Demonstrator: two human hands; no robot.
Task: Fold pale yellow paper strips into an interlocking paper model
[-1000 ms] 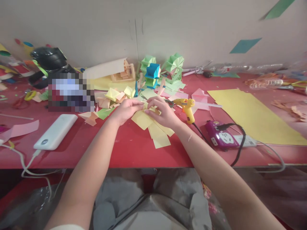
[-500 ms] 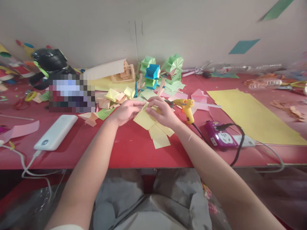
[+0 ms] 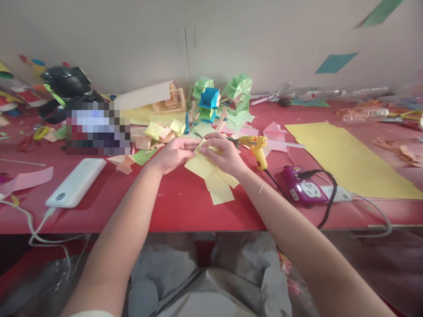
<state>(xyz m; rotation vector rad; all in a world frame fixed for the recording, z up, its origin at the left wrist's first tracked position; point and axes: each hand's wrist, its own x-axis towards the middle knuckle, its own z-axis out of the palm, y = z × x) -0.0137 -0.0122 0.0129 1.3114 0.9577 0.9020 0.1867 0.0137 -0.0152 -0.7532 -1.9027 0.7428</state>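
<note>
Both my hands meet at a pale yellow sheet of paper point(image 3: 199, 164) over the red table. My left hand point(image 3: 176, 153) has its fingers closed on the paper's upper left edge. From the right, my right hand point(image 3: 223, 152) presses thumb and fingers onto the same sheet; its far fingertips are partly hidden. Beneath and nearer to me lie more loose yellow paper pieces point(image 3: 220, 190). Just right of my right hand rests a yellow glue gun point(image 3: 258, 152). Folded yellow and peach papers point(image 3: 155, 131) are heaped beyond my left hand.
Green and blue folded paper models point(image 3: 209, 99) stand at the back. A purple power socket point(image 3: 304, 187) with cables and a large yellow sheet point(image 3: 350, 158) lie to the right. At left are a white power bank point(image 3: 77, 182) and a black object point(image 3: 68, 86). The table's front edge is close.
My hands stay on the yellow paper, with only a very slight shift of the fingers. The whole view has moved a few pixels; nothing else differs visibly.
</note>
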